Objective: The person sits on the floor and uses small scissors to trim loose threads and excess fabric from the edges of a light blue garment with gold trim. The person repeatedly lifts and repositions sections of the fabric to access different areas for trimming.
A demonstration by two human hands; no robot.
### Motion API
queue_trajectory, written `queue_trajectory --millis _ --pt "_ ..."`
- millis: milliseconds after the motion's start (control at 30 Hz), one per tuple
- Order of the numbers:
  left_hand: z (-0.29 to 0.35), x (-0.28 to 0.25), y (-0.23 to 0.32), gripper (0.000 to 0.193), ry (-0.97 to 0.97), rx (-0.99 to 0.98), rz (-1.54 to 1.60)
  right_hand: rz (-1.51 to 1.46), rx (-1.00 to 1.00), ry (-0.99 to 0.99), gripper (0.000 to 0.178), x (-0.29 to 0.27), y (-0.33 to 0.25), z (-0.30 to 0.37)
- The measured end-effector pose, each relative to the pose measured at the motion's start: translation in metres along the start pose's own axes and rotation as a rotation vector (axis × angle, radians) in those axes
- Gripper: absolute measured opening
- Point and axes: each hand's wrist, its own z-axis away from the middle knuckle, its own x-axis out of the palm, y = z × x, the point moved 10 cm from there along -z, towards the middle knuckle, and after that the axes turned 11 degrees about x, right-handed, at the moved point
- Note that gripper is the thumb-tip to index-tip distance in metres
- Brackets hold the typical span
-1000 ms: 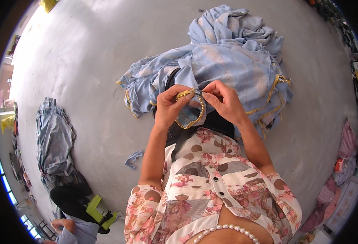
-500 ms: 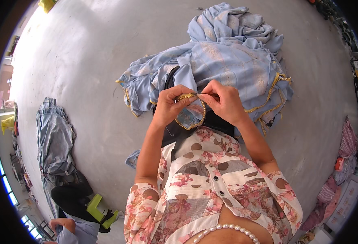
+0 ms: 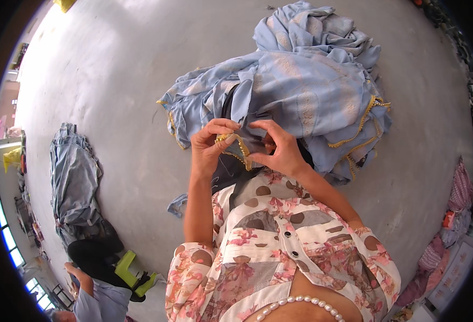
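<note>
A light blue cloth with pale patterned bands and a yellow beaded edging (image 3: pixel 245 150) lies across my lap and onto the floor. My left hand (image 3: pixel 209 145) is closed, pinching a piece of the beaded edge between thumb and fingers. Just to its right is my right hand (image 3: pixel 282 150), its index finger and thumb spread apart. The right thumb tip is at the hanging edging; whether it presses on it is unclear. Behind the right index finger is a dark, blurred patch that I cannot make out.
More of the blue cloth is heaped (image 3: pixel 311 32) beyond my lap. At left, a grey-blue bundle of cloth (image 3: pixel 76 172) lies on the floor before another seated person (image 3: pixel 99 300), near a lime-green stool (image 3: pixel 129 268). Pink checked bundles (image 3: pixel 460 188) line the right side.
My hands were together at the beaded edge, with a small dark thing at the right fingers. Now the right fingers have spread and the left hand has shifted left and down slightly.
</note>
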Motion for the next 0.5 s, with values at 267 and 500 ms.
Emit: queue_trajectory --millis 267,500 --pt "0.016 -0.029 -0.019 0.01 0.198 0.005 0.348 -0.223 0.169 0.053 0.03 -0.005 0.033 -0.009" --pt "0.024 -0.039 -0.034 0.007 0.297 -0.042 0.525 -0.013 0.093 0.122 0.021 0.003 0.03 -0.034"
